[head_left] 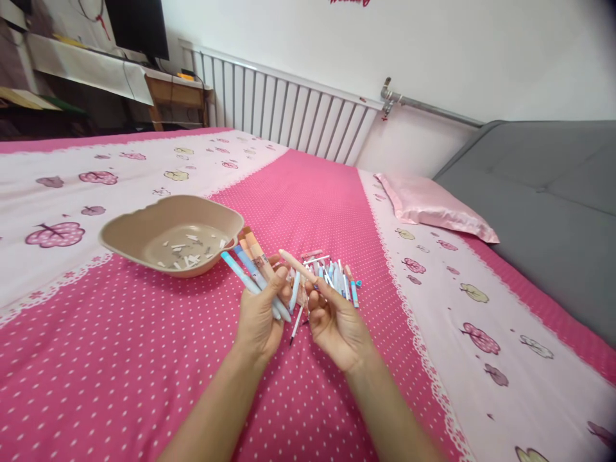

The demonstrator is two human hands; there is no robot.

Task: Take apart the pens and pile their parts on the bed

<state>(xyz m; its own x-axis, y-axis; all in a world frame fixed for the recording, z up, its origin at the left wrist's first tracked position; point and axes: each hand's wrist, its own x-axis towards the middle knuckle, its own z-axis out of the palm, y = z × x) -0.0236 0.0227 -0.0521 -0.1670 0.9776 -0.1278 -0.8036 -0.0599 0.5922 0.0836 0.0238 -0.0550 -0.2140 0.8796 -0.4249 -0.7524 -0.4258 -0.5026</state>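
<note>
My left hand (262,314) is closed around several pens (248,269) with blue, orange and brown ends, fanned out toward the basin. Between the thumb and fingers of my right hand (339,321) is a pale peach pen part (298,265), tilted up to the left; whether it is a whole pen or only a barrel I cannot tell. Just beyond both hands lies a loose pile of pen parts and refills (337,276) in white, blue and pink. One thin white refill (296,325) with a dark tip sticks out below the pile, between my hands.
A beige plastic basin (139,224) stands on the bed to the left, with small white and grey pieces inside. The bed has a pink dotted cover (312,186). A pink pillow (437,205) rests near the grey headboard (539,192); a white radiator (283,102) runs along the wall.
</note>
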